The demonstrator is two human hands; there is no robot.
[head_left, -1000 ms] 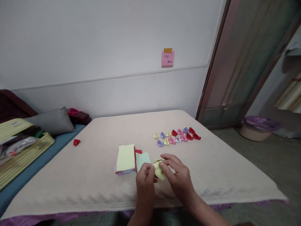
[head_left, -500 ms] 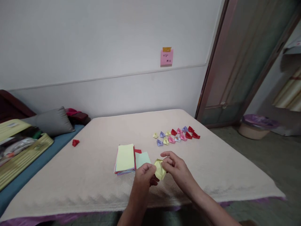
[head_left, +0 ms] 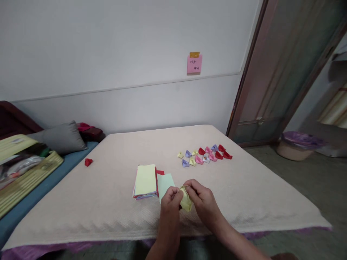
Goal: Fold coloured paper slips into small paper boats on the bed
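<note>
A partly folded yellow paper (head_left: 186, 203) is held between both hands above the near part of the table. My left hand (head_left: 171, 200) is closed, pinching its left edge with thumb and fingers. My right hand (head_left: 200, 196) grips its upper right edge, fingers closed. Just left of the hands lies a pale green sheet (head_left: 165, 182), partly covered by my left hand. Beside it is a stack of coloured paper (head_left: 145, 180) with a yellow sheet on top. Farther back, several small folded paper boats (head_left: 199, 159) in red, pink, purple, yellow and white stand in two rows.
A crumpled red paper piece (head_left: 88, 162) lies on the left of the cloth-covered table (head_left: 116, 213). At left are a grey cushion (head_left: 61, 139) and an open yellow box (head_left: 29, 173). A lined bin (head_left: 298, 146) stands on the floor at right.
My right hand has come in closer and now pinches the yellow paper's top edge along with my left hand. The paper has turned and looks narrower. The view has shifted slightly.
</note>
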